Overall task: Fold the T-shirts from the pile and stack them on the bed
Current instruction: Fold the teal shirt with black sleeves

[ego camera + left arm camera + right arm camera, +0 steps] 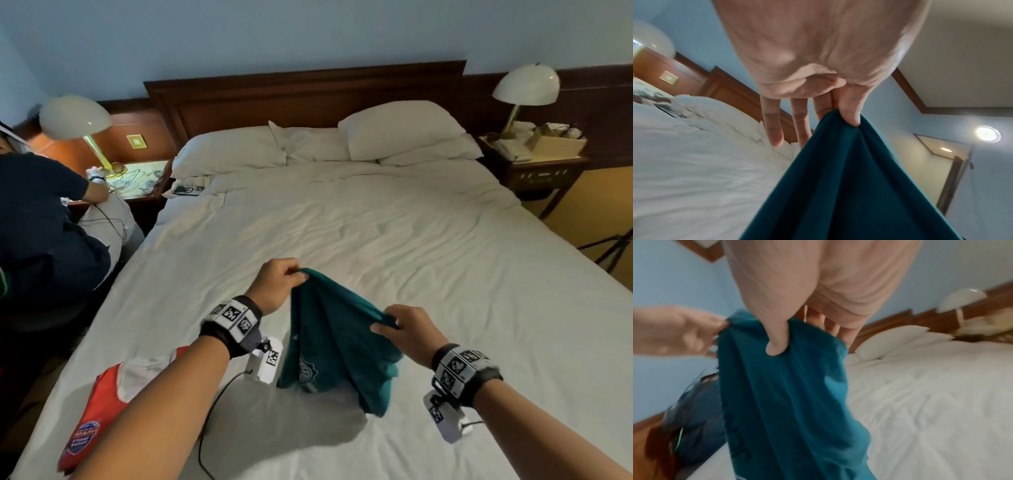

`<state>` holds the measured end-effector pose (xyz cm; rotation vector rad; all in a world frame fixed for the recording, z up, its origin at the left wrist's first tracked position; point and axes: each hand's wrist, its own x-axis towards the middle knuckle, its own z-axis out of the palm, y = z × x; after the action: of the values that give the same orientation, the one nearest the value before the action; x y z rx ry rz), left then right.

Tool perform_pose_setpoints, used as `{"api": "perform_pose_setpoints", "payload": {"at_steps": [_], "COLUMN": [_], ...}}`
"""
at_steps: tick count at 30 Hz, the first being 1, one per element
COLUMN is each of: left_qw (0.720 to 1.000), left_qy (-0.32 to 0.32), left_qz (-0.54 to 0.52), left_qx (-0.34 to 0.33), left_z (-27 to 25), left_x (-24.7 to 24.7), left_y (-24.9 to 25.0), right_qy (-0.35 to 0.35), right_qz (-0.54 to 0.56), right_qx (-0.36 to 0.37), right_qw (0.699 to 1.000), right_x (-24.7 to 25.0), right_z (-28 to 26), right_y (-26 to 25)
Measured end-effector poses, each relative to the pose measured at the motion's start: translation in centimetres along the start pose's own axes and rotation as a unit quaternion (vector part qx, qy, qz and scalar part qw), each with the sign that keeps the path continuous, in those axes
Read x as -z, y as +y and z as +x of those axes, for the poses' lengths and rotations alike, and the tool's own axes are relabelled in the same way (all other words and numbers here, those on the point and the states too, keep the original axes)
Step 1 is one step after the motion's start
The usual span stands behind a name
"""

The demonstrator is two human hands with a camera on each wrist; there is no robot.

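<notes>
A teal T-shirt (329, 339) with a crest print hangs bunched above the white bed (376, 233), held up by both hands. My left hand (279, 282) pinches its top edge between thumb and forefinger; in the left wrist view the left hand (838, 113) pinches the teal T-shirt (849, 186) while the other fingers point straight. My right hand (404, 325) grips the shirt's edge lower and to the right; in the right wrist view the thumb of the right hand (777, 344) presses on the teal T-shirt (787, 402). A red and white T-shirt (102, 401) lies at the bed's near left edge.
Several white pillows (394, 133) lie against the wooden headboard (301, 92). Nightstands with lamps (73, 116) stand on both sides. Another person (41, 219) sits at the left bedside. A black cable (212, 411) trails over the sheet beneath my left arm.
</notes>
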<state>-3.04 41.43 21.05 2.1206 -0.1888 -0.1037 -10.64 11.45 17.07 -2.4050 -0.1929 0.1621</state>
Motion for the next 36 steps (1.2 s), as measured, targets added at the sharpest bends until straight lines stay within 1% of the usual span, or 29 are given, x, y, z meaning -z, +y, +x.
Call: {"api": "perform_pose_setpoints", "payload": {"at_steps": [2, 3, 5, 6, 7, 9, 10, 11, 12, 15, 18, 20, 22, 25, 27, 29, 31, 33, 34, 36], "left_qw": [0.999, 0.998, 0.997, 0.997, 0.997, 0.988, 0.982, 0.977, 0.977, 0.982, 0.974, 0.972, 0.974, 0.983, 0.988, 0.991, 0.989, 0.984, 0.981, 0.974], "left_qy": [0.030, 0.033, 0.014, -0.014, -0.053, -0.151, -0.189, -0.211, -0.213, -0.188, -0.221, -0.232, -0.225, -0.181, -0.149, -0.110, -0.059, -0.030, -0.034, -0.073], "left_qz": [0.029, 0.041, 0.066, 0.061, 0.048, 0.024, 0.011, 0.001, -0.001, 0.025, 0.044, 0.032, 0.001, -0.021, -0.037, -0.072, -0.132, -0.172, -0.188, -0.207], "left_qx": [0.023, 0.039, 0.047, 0.041, 0.028, 0.015, 0.019, 0.018, 0.013, 0.000, -0.010, 0.005, 0.018, -0.007, -0.013, -0.006, 0.014, 0.032, 0.038, 0.050], "left_z": [-0.3, -0.7, -1.7, -2.3, -2.8, -3.6, -3.7, -3.7, -3.5, -3.3, -3.2, -3.1, -3.0, -3.1, -3.0, -3.1, -3.2, -3.5, -3.9, -4.4], "left_x": [1.5, 1.9, 1.5, 0.7, -0.4, -3.0, -4.2, -5.3, -6.0, -6.8, -7.1, -7.1, -6.7, -5.8, -5.3, -4.7, -4.1, -3.6, -3.6, -4.4], "left_y": [-1.6, -2.3, -2.4, -1.9, -1.2, 0.6, 1.4, 1.9, 2.2, 2.4, 2.5, 2.6, 2.7, 2.3, 1.7, 1.1, 0.7, 0.7, 1.0, 1.6], "right_qy": [0.048, 0.071, 0.096, 0.097, 0.094, 0.088, 0.083, 0.078, 0.073, 0.040, 0.011, 0.006, -0.013, -0.036, -0.026, 0.005, 0.046, 0.076, 0.082, 0.070], "right_qz": [0.031, 0.045, 0.073, 0.094, 0.116, 0.154, 0.165, 0.169, 0.165, 0.120, 0.105, 0.113, 0.109, 0.067, 0.050, 0.049, 0.106, 0.225, 0.276, 0.345], "right_qx": [-0.005, -0.010, -0.006, 0.011, 0.030, 0.063, 0.070, 0.071, 0.070, 0.058, 0.066, 0.068, 0.053, 0.016, -0.010, -0.033, -0.036, -0.027, -0.018, 0.007], "right_qw": [0.998, 0.996, 0.993, 0.991, 0.988, 0.982, 0.980, 0.980, 0.981, 0.990, 0.992, 0.991, 0.993, 0.997, 0.998, 0.998, 0.993, 0.971, 0.957, 0.936], "right_x": [0.2, 0.4, 0.8, 0.9, 1.0, 1.0, 1.0, 1.0, 0.9, 0.8, 0.6, 0.6, 0.8, 0.9, 0.7, 0.7, 0.6, 0.5, 0.5, 0.5], "right_z": [-0.7, -0.9, -0.6, -0.4, -0.1, 0.5, 0.7, 0.9, 1.1, 0.9, 0.4, 0.4, 0.4, -0.1, -0.5, -0.7, -0.8, -0.9, -0.8, -0.5], "right_y": [0.9, 0.8, -0.1, -0.9, -1.8, -3.9, -4.8, -5.2, -5.2, -3.9, -3.5, -3.7, -3.4, -2.2, -1.0, 0.4, 1.5, 1.1, 0.4, -1.7]}}
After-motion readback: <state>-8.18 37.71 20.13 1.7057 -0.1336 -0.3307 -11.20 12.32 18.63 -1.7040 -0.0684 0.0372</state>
